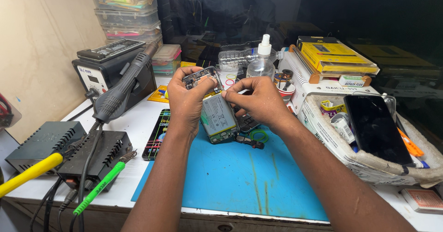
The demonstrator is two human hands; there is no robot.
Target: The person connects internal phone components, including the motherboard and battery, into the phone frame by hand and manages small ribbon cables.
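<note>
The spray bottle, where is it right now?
In the head view the clear spray bottle stands upright at the back of the bench, just beyond the right hand, between a lying plastic bottle and a small cup.

A blue mat (240, 176) covers the counter (134, 121). A hot-air station (99, 70) stands left, a spray bottle (261, 61) behind, a dark phone (376, 128) lies right.
</note>
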